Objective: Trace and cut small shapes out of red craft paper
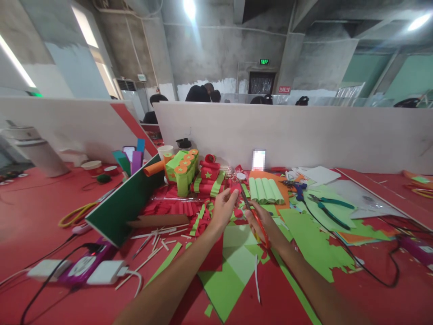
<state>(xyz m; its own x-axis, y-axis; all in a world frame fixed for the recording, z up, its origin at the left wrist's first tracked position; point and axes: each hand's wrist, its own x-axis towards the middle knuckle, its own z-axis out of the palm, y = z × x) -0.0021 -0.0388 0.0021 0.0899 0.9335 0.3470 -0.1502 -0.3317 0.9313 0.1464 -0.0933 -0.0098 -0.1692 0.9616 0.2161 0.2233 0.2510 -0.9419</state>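
Observation:
My left hand [223,208] is raised over the red table [40,212], its fingers pinched on a small red paper piece [234,188]. My right hand [263,222] is closed round red-handled scissors [252,212], whose blades point up toward that paper piece. Beneath both hands lie light green paper sheets [237,266] and red scraps. Just behind my left hand stand green and red paper models [196,174] with orange circles and a star.
Rolled green paper tubes [265,189], a blue glue gun [297,188] with a black cord, and green-handled pliers [328,207] lie to the right. A dark green board [125,205], power strip [84,268] and sticks lie left. A white partition [304,135] runs behind; people sit beyond it.

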